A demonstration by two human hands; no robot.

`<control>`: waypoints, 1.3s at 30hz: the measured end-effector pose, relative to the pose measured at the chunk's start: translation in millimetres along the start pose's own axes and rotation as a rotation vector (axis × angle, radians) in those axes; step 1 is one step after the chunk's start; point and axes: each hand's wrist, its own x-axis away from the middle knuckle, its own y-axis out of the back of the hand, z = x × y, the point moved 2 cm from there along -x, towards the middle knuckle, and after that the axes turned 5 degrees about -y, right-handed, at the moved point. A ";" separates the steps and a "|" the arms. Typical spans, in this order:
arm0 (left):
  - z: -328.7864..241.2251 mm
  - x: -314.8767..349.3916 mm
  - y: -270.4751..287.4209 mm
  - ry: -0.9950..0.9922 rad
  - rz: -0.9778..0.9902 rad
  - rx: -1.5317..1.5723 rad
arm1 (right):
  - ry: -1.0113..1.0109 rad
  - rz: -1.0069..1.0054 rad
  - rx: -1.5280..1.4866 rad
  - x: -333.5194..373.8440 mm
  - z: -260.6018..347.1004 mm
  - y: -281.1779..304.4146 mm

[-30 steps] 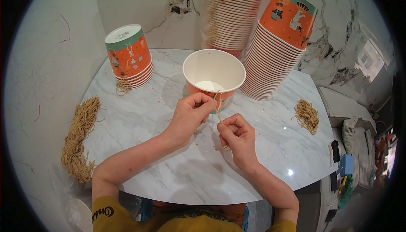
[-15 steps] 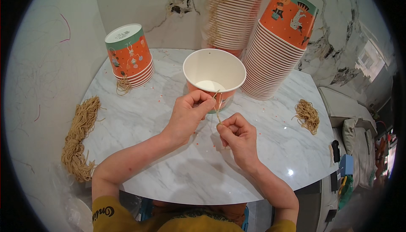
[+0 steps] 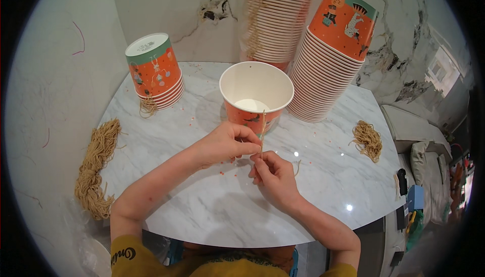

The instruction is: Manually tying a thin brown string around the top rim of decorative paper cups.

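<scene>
An orange paper bucket (image 3: 237, 116) with a white inside stands upright near the middle of the table, its mouth up. A thin tan string (image 3: 263, 121) hangs at its front rim and runs down to my fingers. My left hand (image 3: 222, 147) pinches the string between thumb and forefinger, just in front of the bucket. Directly below it, my right hand (image 3: 275, 178) grips the string lower down, its fingers closed. A loose end of string shows beside the right hand. Whether the string passes through the bucket's wall I cannot tell.
Upside-down paper buckets (image 3: 154, 70) stand nested at the left, with string loops at their rims. Taller bucket stacks (image 3: 336, 39) rise at the back right. A long hank of string (image 3: 96, 168) lies at the left edge, a smaller bundle (image 3: 367, 140) at the right.
My hands have come down toward me and closer together along the string. The string now hangs straighter down the bucket's front.
</scene>
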 end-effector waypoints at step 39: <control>-10.6 -5.4 -14.0 -0.043 -0.257 0.278 | 0.637 -0.193 0.792 23.0 25.0 -3.3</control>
